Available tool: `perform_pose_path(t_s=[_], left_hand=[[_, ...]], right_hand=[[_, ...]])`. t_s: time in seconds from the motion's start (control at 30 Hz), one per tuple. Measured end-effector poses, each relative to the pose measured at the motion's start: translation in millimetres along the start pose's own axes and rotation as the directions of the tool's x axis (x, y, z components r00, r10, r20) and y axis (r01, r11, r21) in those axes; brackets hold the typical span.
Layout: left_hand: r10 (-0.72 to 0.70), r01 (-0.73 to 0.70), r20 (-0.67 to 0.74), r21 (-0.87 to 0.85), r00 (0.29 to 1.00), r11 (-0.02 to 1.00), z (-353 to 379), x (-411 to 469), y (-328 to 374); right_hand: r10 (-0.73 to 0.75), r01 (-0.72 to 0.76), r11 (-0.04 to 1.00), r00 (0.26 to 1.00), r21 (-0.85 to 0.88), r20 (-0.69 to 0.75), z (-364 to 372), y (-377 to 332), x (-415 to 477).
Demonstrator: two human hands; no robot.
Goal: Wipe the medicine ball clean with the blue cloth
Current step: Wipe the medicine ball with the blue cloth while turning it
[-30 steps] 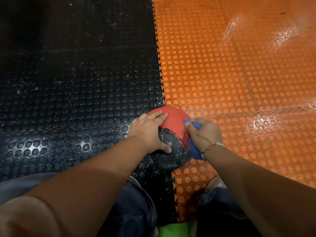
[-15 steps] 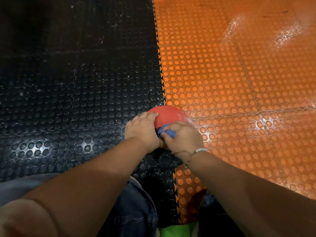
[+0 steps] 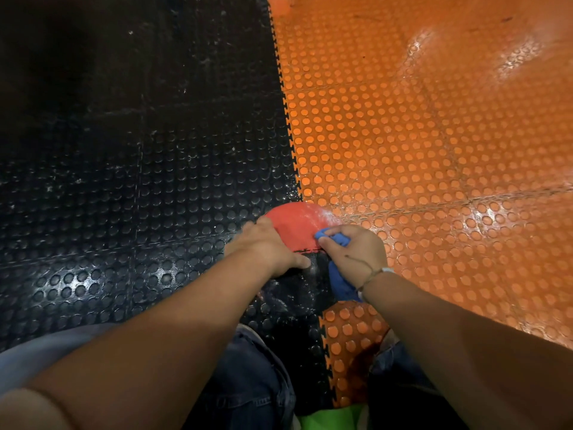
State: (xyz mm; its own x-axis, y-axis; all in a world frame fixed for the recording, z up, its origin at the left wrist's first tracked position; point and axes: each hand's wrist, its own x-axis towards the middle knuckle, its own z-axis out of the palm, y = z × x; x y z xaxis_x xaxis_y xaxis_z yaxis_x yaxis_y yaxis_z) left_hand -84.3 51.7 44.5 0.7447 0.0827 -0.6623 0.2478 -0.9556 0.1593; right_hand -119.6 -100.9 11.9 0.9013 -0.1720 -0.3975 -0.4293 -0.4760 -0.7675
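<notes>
The floor is studded interlocking mat, black (image 3: 124,181) on the left and glossy orange (image 3: 434,150) on the right, joined by a toothed seam. The red-and-black ball (image 3: 294,223) sits on that seam, in front of the person's knees. The left hand (image 3: 263,246) lies flat and spread on the ball's left side. The right hand (image 3: 353,252) is clenched around the blue cloth (image 3: 339,282), pressing it to the ball's right side.
</notes>
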Motion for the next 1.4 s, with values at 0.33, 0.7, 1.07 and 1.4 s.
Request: perform_pose_path(t_s=[0.33,0.7,1.07,1.4], left_hand=[[0.326,-0.301,-0.095,0.209,0.941,0.930,17,-23,-1],[0.120,-0.107,-0.166,0.084,0.979,0.991,44,-54,-11],[0.136,-0.131,-0.027,0.137,0.990,0.982,29,-22,-11],[0.144,-0.141,-0.017,0.128,0.989,0.982,27,-15,-6]], right_hand=[[0.164,-0.166,0.985,0.985,0.038,0.047,-19,-2,-26],[0.081,-0.079,0.991,0.997,-0.108,0.019,-8,13,-70],[-0.109,0.104,0.888,0.994,-0.449,0.014,-12,19,-48],[0.049,-0.065,0.971,0.996,-0.232,-0.077,-15,19,-23]])
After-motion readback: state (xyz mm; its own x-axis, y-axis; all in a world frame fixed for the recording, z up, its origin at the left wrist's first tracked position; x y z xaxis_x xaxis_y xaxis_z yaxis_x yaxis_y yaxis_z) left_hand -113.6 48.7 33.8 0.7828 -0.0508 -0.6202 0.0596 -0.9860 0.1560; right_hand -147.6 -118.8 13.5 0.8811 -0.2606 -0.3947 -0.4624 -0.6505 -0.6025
